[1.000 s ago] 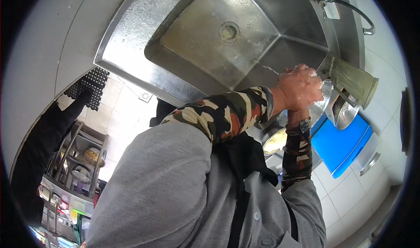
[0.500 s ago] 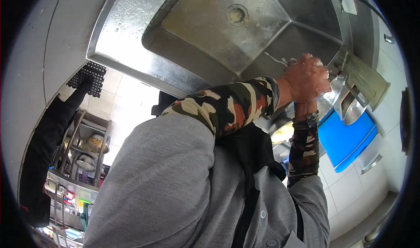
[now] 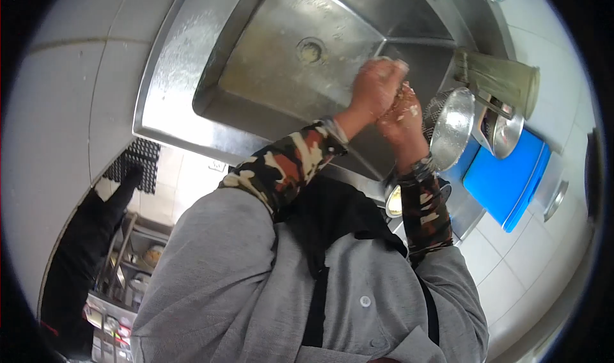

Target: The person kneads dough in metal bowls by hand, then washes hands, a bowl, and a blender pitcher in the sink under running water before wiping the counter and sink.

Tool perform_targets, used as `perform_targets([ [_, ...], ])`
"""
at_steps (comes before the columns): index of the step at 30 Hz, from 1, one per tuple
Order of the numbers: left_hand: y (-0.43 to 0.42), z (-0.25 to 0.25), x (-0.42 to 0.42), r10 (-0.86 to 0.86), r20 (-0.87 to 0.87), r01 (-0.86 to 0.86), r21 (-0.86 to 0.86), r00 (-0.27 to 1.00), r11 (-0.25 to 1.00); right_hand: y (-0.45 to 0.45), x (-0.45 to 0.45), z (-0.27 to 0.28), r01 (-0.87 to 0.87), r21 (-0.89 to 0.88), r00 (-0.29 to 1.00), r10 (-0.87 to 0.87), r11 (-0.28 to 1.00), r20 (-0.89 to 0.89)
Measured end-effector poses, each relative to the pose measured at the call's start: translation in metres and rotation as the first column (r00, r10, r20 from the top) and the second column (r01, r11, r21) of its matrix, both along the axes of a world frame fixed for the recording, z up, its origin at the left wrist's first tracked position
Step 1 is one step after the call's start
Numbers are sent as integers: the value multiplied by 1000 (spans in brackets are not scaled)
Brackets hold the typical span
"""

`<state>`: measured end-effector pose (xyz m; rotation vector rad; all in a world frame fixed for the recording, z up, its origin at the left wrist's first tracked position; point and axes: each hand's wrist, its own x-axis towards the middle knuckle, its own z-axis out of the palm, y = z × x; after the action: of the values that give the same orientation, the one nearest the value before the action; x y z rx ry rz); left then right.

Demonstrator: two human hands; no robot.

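Observation:
My left hand (image 3: 376, 89) is curled above the right part of the steel sink (image 3: 281, 75), with whitish matter at its blurred fingertips. Against it, on its right, is my right hand (image 3: 401, 121), closed and spotted with pale wet bits. What lies between the fingers is too hidden to name. Just right of my right hand, a perforated metal colander (image 3: 453, 133) stands tilted, its wet inside showing. Both forearms wear camouflage sleeves.
A greenish translucent container (image 3: 502, 81), a metal vessel (image 3: 507, 136) and a blue lidded box (image 3: 505, 177) are at the right. Below the colander is a bowl of yellowish food (image 3: 394, 203). A shelf rack (image 3: 131, 254) and a person's dark-clothed leg (image 3: 80, 254) are at lower left.
Both hands have moved left, away from the colander and over the sink, leaving the colander in fuller view. My left hand has come off the top of my right. The camera view has shifted.

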<state>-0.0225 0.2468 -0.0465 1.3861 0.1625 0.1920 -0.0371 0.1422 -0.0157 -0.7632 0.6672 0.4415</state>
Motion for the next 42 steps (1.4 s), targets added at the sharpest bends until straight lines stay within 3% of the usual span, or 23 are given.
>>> perform_targets([
  [1, -3, -6, 5, 40, -149, -79, -268, 988, 960, 5, -1, 4, -6, -128, 1000, 8, 992, 16],
  [2, -3, -3, 5, 24, -123, -56, -268, 992, 962, 16, -3, 9, 14, -126, 999, -9, 992, 43],
  [4, -2, 5, 5, -85, -382, -174, -592, 920, 787, 40, -1, 21, 183, -360, 959, -85, 915, 271],
  [5, -5, 4, 8, -93, -364, -152, -591, 927, 792, 41, 1, 17, 260, -341, 948, -171, 903, 270],
  [6, -8, 0, 10, -185, -432, -217, -725, 883, 654, 46, -1, 21, 277, -331, 940, -184, 902, 286],
  [7, -12, -4, 11, -288, -478, -300, -817, 829, 493, 51, -4, 26, 267, -510, 910, -39, 818, 413],
  [9, 5, 31, 8, -372, -538, -307, -794, 756, 524, 44, -5, 18, 324, -707, 781, 244, 629, 575],
  [10, 10, 45, 8, -444, -598, -321, -769, 667, 552, 42, -5, 22, 336, -698, 777, 234, 632, 585],
  [11, 2, 24, 7, -499, -491, -304, -859, 714, 411, 40, -5, 28, 371, -787, 657, 461, 492, 597],
  [12, 1, 20, 6, -500, -488, -291, -859, 715, 421, 38, -5, 32, 434, -835, 517, 666, 338, 538],
  [13, 1, 15, 6, -538, -391, -213, -907, 747, 364, 36, -4, 35, 447, -828, 516, 658, 340, 549],
  [15, 3, 13, 6, -605, -180, -46, -972, 775, 231, 29, -3, 42, 553, -826, 416, 823, 109, 387],
  [17, 6, 14, 7, -654, 39, 123, -989, 755, 83, 23, 2, 47, 599, -799, 389, 859, 38, 333],
  [18, 7, 17, 9, -667, 48, 138, -987, 743, 83, 21, 5, 50, 632, -775, 357, 896, -24, 263],
  [19, 8, 20, 10, -666, 91, 113, -994, 740, -11, 19, 7, 54, 640, -767, 370, 889, -34, 269],
  [20, 9, 24, 12, -662, 134, 86, -991, 738, -104, 20, 9, 57, 648, -750, 370, 916, -134, 156],
  [21, 13, 34, 14, -676, 141, 98, -990, 723, -102, 22, 12, 61, 653, -721, 375, 926, -231, 43],
  [23, 17, 53, 17, -634, -87, 26, -986, 769, 167, 28, 16, 74, 647, -712, 395, 919, -273, 7],
  [26, 26, 61, 30, -672, -20, 156, -967, 740, 201, 28, 21, 80, 635, -720, 405, 914, -281, 1],
  [28, 27, 65, 37, -703, -3, 184, -964, 711, 191, 33, 25, 85, 643, -670, 467, 883, -371, -42],
  [30, 27, 66, 38, -638, -111, 213, -887, 762, 409, 33, 30, 80, 643, -685, 453, 891, -343, -21],
  [39, 32, 22, 33, -691, -73, 188, -937, 719, 295, 32, 14, 48, 559, -788, 420, 908, -260, -2],
  [42, 35, 26, 20, -695, -123, 192, -914, 709, 358, 36, 6, 43, 558, -793, 417, 909, -244, 14],
])
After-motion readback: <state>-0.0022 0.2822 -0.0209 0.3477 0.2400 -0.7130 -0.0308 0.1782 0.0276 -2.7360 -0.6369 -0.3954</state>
